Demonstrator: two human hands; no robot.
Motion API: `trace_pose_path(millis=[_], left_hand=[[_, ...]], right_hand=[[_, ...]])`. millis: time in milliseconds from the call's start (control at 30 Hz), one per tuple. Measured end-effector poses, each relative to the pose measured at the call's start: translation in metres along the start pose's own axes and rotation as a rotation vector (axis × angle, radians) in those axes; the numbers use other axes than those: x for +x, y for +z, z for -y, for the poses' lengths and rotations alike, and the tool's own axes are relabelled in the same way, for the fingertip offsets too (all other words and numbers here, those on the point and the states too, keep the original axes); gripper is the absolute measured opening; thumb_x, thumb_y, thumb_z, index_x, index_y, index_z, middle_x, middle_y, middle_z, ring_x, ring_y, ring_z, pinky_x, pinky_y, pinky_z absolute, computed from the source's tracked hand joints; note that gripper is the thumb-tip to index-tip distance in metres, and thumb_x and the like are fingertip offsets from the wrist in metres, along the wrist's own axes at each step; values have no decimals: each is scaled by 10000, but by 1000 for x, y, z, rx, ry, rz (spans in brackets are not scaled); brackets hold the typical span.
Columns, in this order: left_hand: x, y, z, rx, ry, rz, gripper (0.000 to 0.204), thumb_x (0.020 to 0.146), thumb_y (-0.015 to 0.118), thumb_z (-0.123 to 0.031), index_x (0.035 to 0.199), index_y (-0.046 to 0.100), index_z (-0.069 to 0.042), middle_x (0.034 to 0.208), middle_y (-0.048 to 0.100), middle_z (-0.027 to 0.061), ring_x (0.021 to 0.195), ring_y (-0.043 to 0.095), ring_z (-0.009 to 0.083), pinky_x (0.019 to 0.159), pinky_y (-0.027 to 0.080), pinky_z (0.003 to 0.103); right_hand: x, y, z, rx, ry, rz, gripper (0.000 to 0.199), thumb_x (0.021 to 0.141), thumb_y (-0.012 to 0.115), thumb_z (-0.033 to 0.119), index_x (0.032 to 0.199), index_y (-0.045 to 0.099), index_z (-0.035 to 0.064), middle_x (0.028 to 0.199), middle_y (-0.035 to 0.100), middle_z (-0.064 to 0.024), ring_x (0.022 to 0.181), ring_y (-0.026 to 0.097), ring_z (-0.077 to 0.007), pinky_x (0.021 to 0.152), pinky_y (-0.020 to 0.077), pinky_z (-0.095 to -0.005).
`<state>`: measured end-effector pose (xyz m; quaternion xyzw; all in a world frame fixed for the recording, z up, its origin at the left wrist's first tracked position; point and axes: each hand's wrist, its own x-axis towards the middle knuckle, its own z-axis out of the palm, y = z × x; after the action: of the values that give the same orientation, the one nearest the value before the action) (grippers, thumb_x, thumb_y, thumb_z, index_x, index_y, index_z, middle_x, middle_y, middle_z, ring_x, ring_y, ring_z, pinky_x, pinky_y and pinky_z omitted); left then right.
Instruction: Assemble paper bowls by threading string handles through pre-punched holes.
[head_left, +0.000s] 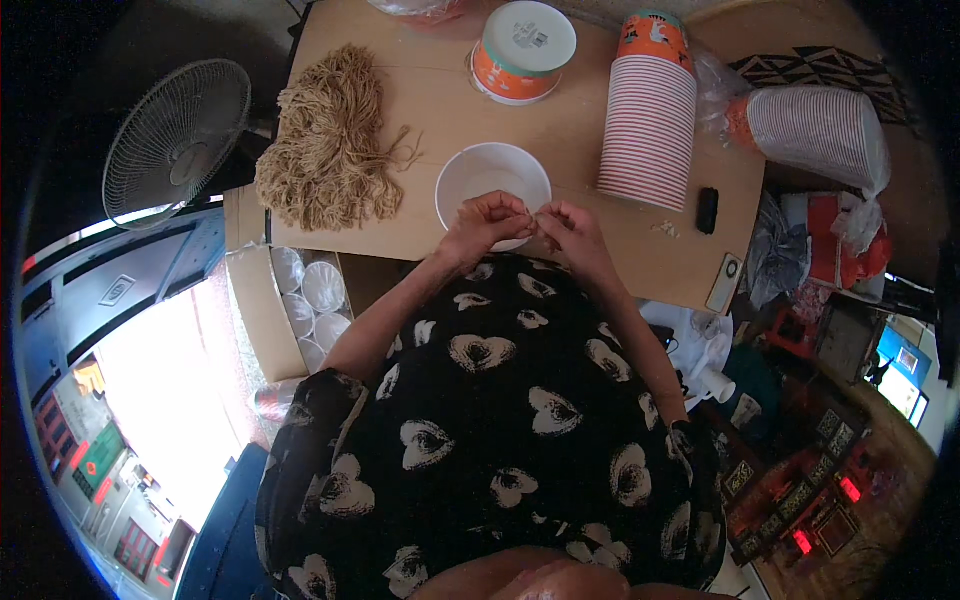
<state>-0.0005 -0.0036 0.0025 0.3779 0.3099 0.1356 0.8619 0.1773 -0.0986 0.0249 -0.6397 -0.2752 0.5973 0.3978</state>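
Over the near rim of a white paper tub (461, 173), both my hands meet with their fingertips pinched together. My left hand (482, 228) is closed at thumb and forefinger, and my right hand (575, 238) is closed opposite it. Something tiny and pale may be between the fingertips; it is too small to name. The tub stands upright near the table's front edge, its inside white and partly hidden by my hands. To the left lies a big heap of tan twine-like strands (335, 140), some loose ends trailing toward the tub.
An upside-down orange tub (512, 85) sits behind. Nested tubs (648, 130) lie at right, with a bagged stack (815, 130) beyond. A small black object (708, 211), pale crumbs (667, 230) and a phone-like slab (724, 283) are near the right edge. A fan (178, 145) stands left, above a carton (265, 315).
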Motion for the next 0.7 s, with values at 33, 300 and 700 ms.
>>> trace_pose_path(millis=[33,300,700], left_hand=[[0,0,1,-10,13,-4,88,938,651,-58,1002,611,-12,968,668,61,944,644,138,895,531,280],[2,-2,6,-82,24,-29,59,952,633,-60,992,605,-26,960,664,57,942,641,143,896,532,288],[2,-3,3,-13,25,36,89,936,650,-49,1012,621,-13,957,675,58,925,643,131,868,528,269]], right_hand=[[-1,2,1,66,36,-21,130,969,593,150,1005,634,33,792,615,-3,662,534,-71,598,437,-207],[-2,1,-4,337,132,-72,135,965,602,154,1010,638,32,802,609,-12,650,532,-79,585,444,-212],[2,-1,6,119,44,-11,178,950,632,194,1025,675,40,778,630,6,636,518,-52,557,384,-192]])
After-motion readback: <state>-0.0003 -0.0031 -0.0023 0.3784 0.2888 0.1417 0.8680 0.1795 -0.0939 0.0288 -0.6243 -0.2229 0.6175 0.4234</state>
